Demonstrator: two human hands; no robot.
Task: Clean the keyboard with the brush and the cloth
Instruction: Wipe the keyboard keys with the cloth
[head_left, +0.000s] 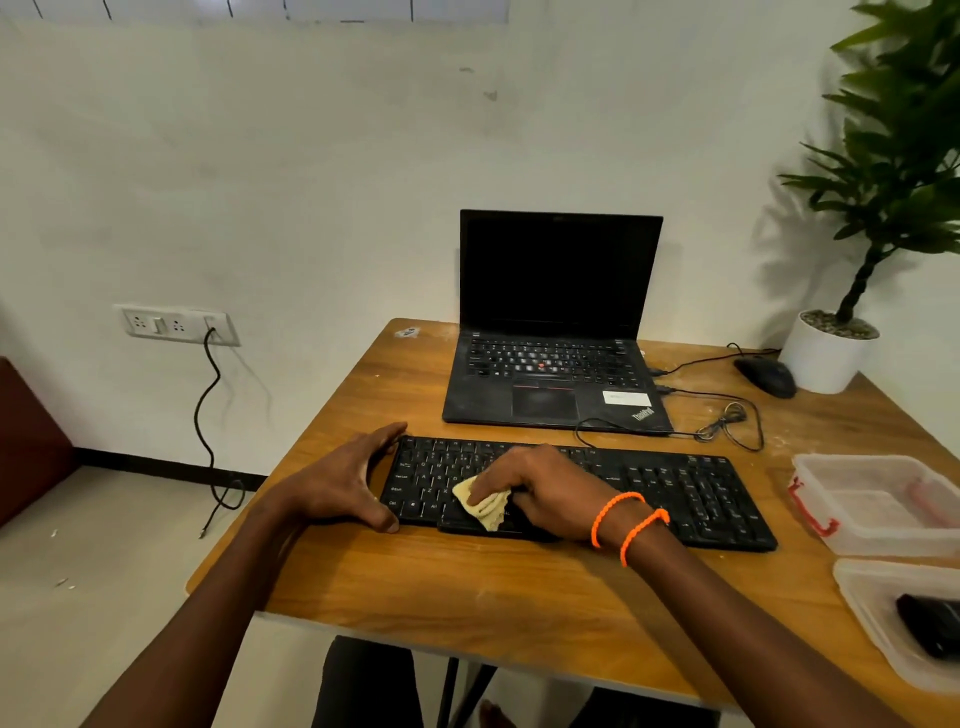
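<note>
A black keyboard (691, 488) lies across the wooden table (467, 577) in front of me. My right hand (540, 488) presses a folded yellow cloth (485, 503) onto the keys at the keyboard's left-middle part. My left hand (343, 483) clasps the keyboard's left end, thumb at the front corner and fingers at the back corner. A dark object, possibly the brush (930, 623), lies in a clear plastic container (862, 597) at the right edge; I cannot tell for sure what it is.
An open black laptop (556, 364) stands behind the keyboard, with cables (727, 421) trailing right to a black mouse (766, 376). A potted plant (831, 353) is at the back right. A second clear container with red clips (878, 499) sits right of the keyboard.
</note>
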